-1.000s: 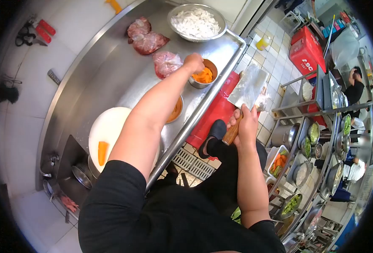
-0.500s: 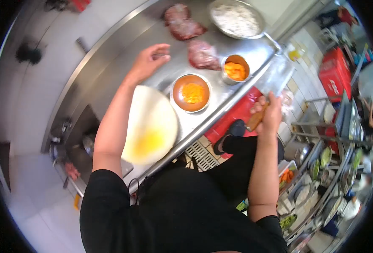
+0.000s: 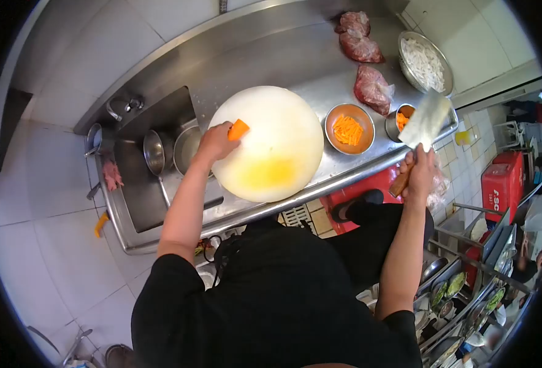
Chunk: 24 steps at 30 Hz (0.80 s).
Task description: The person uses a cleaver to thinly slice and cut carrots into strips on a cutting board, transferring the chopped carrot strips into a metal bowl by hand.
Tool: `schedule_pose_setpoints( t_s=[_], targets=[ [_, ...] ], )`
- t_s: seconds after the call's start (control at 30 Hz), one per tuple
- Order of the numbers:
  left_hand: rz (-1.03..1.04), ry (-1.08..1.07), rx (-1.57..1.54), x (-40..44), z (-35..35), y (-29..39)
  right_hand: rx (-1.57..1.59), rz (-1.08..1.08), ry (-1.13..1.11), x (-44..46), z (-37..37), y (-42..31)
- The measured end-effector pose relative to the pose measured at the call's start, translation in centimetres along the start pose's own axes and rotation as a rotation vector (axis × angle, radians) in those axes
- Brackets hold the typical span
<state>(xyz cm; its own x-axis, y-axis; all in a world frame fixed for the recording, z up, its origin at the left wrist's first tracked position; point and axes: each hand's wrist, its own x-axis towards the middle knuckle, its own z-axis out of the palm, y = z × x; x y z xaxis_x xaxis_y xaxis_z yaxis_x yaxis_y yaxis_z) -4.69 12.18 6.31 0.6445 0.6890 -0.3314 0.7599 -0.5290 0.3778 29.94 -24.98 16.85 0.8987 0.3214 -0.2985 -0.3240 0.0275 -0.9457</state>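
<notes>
Jutting over the round cutting board (image 3: 283, 129), the carrot chunk (image 3: 238, 129) sits clamped in the left hand's (image 3: 217, 142) grip, not yet strips; cut carrot strips (image 3: 348, 130) already lie in the bowl (image 3: 367, 134) beside the board. The right hand (image 3: 420, 175) grasps a cleaver (image 3: 426, 121) by the worktop's (image 3: 308, 52) edge.

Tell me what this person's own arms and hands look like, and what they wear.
Black short sleeves end near the elbows, leaving the forearms uncovered. The left hand and right hand are bare, with no gloves; no watch or cable shows.
</notes>
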Motion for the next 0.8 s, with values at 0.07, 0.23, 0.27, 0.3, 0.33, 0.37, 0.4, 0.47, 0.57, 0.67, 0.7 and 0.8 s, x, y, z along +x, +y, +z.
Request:
schedule_pose_setpoints(
  t_s=[0.07, 0.23, 0.27, 0.3, 0.33, 0.37, 0.4, 0.47, 0.57, 0.67, 0.7, 0.8],
  targets=[
    [-0.066, -0.058, -0.127, -2.3, -0.3, 0.7, -0.171, -0.049, -0.108, -1.3, 0.4, 2.0],
    [-0.002, 0.008, -0.365, -7.7, -0.8, 2.9, -0.886, -0.586, -0.424, -9.5, 3.8, 5.6],
    [0.007, -0.016, -0.356, -8.3, -0.9, 3.2, -1.005, -0.435, -0.496, -11.4, 4.6, 6.3],
    [0.053, -0.012, -0.324, -8.6, -0.8, 3.5, -1.115, -0.278, -0.565, -13.3, 5.5, 6.7],
    [0.102, -0.006, -0.294, -8.8, -0.8, 3.9, -1.174, -0.248, -0.617, -15.1, 6.6, 6.8],
    [0.117, -0.028, -0.286, -9.1, -0.7, 4.6, -1.232, -0.215, -0.668, -16.7, 7.5, 7.0],
    [0.111, -0.014, -0.296, -9.4, -0.6, 5.4, -1.224, -0.251, -0.685, -17.7, 7.8, 8.3],
    [0.118, -0.013, -0.3, -9.7, 0.3, 6.7, -1.206, -0.28, -0.689, -18.7, 7.7, 11.1],
    [0.141, 0.027, -0.337, -10.8, 1.6, 7.7, -1.205, -0.25, -0.693, -19.5, 7.6, 12.2],
    [0.181, -0.016, -0.377, -12.0, 2.6, 7.7, -1.217, -0.267, -0.719, -20.1, 7.7, 11.8],
    [0.22, 0.031, -0.367, -12.2, 3.5, 7.4, -1.235, -0.274, -0.733, -20.3, 7.8, 11.4],
    [0.289, 0.119, -0.369, -12.6, 5.1, 6.6, -1.19, -0.291, -0.735, -20.8, 8.0, 11.1]
  ],
)
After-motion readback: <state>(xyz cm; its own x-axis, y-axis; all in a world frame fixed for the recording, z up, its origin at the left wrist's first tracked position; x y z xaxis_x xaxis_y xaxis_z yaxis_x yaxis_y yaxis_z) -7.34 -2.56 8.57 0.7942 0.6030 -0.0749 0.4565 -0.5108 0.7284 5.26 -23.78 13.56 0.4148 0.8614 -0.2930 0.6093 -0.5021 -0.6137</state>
